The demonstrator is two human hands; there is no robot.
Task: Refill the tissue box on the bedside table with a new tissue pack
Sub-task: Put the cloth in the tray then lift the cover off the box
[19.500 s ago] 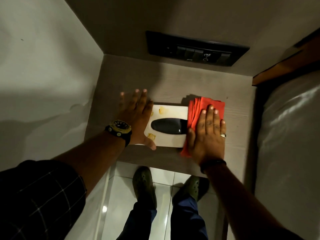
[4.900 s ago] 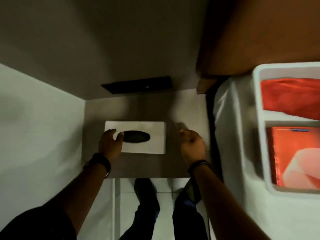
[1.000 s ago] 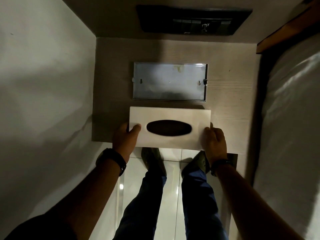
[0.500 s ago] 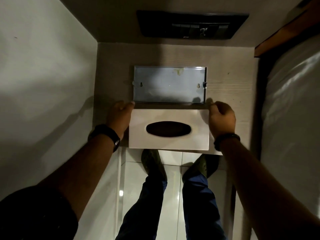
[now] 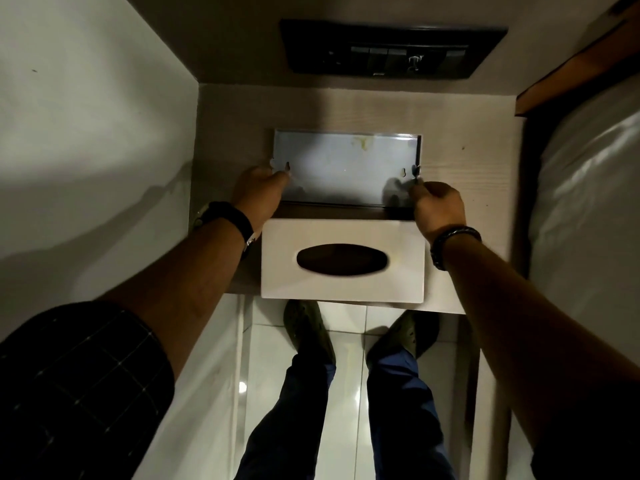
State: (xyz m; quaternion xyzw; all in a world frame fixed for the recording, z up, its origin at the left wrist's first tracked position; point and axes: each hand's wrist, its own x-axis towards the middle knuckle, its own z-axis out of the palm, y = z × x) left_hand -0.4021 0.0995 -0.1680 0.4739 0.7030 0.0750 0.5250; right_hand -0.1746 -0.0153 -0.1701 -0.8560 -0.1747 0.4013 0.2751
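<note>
Cover (image 5: 343, 265) sits off, just in front of the metal base tray (image 5: 346, 168) on the bedside table (image 5: 467, 161); left hand (image 5: 258, 194) and right hand (image 5: 438, 207) pinch the tray's near corners, so lift evenly, keep level, watch the slotted tabs.

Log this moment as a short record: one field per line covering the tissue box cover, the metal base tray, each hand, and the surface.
cover: white tissue box cover, oval slot up, at the near edge of the bedside table
base: metal base tray lies flat behind the cover, no tissues in it
left hand: left hand at the tray's left end, grip unclear
right hand: right hand at the tray's right end, fingers curled
tissue pack: none in view
behind: switch panel on the wall
</note>
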